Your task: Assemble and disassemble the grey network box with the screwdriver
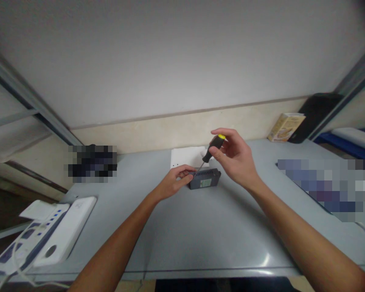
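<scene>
Vented grey electronics casing [205, 179] stands on edge near the centre of the frame, its left end pinched by the left hand [175, 181]. The right hand [235, 156] grips a yellow-capped screwdriver [213, 148] slanting down to that end. A slipping tip could jab the left hand; off-centre pressure could topple the narrow casing, perhaps onto the white paper [187, 155] behind it.

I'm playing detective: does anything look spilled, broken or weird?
Nothing looks spilled or broken. A blocky patch at left and another at right look odd: they hide what's there. The screwdriver leans, but the right hand holds it.
</scene>
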{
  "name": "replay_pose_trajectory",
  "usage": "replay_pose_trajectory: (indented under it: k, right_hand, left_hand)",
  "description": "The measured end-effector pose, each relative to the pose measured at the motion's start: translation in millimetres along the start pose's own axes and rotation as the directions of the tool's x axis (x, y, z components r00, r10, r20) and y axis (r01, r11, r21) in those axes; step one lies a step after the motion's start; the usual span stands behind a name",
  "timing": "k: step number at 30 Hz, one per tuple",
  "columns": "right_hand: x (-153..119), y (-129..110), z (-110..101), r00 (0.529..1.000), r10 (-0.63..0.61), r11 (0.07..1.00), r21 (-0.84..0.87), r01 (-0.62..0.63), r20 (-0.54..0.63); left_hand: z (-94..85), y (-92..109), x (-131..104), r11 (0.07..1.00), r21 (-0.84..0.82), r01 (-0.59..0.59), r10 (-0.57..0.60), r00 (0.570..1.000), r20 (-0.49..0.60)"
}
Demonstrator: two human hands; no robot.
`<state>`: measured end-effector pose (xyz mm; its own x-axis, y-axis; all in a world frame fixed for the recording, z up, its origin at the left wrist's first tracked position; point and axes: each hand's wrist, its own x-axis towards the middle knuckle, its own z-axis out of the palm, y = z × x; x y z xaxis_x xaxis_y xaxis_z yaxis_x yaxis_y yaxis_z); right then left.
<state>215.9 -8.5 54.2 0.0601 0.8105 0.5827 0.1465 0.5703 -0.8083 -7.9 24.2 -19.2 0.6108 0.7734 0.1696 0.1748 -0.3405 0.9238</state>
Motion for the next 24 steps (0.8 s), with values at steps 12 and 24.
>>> replay_pose_trajectory:
  k: [12, 24]
  right_hand:
    - [7, 69, -4, 0.908, 0.413, 0.897, 0.203, -0.394, -0.066]
    - [-3, 79, 6, 0.858, 0.510, 0.834, 0.211, -0.510, 0.055]
  left_hand:
    - [-16.8, -2, 6, 0.995, 0.095, 0.032, -0.002, 0.957, -0.292]
    - [-35.9, -37, 8, 0.742, 0.656, 0.138, 0.218, 0.876, -0.431]
